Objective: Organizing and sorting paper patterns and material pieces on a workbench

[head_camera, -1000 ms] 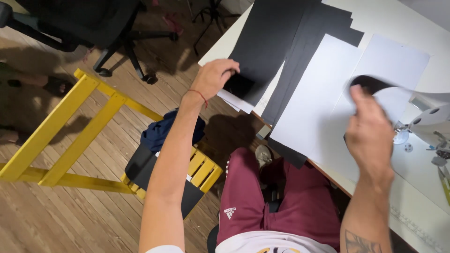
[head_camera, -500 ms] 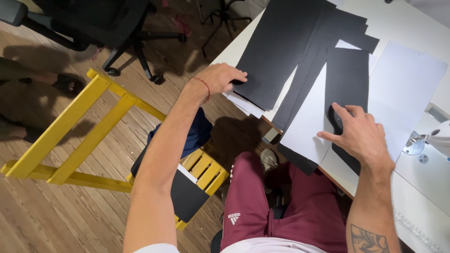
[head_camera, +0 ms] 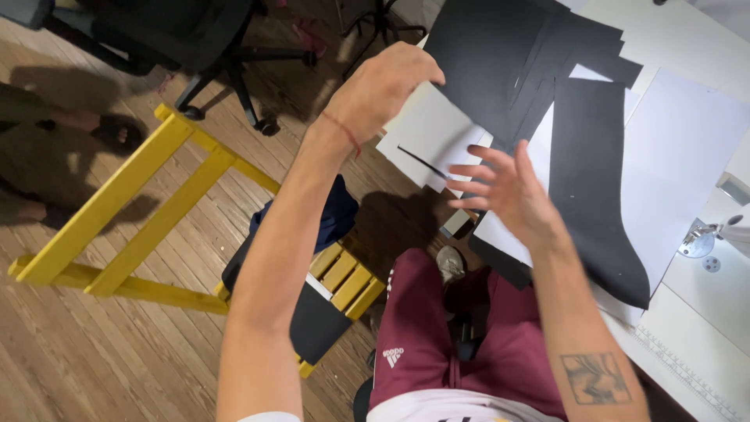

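The left hand [head_camera: 387, 86] pinches the black sheets' [head_camera: 500, 62] edge; the right hand [head_camera: 508, 191] hovers open-fingered over white paper [head_camera: 672, 156]. A yellow stool [head_camera: 156, 211] stands beside.

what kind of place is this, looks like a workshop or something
Probably a sewing or pattern-cutting workroom. Black cut pieces lie on white paper sheets across a white worktable; what looks like part of a sewing machine sits at its edge, with a yellow wooden frame on plank flooring.
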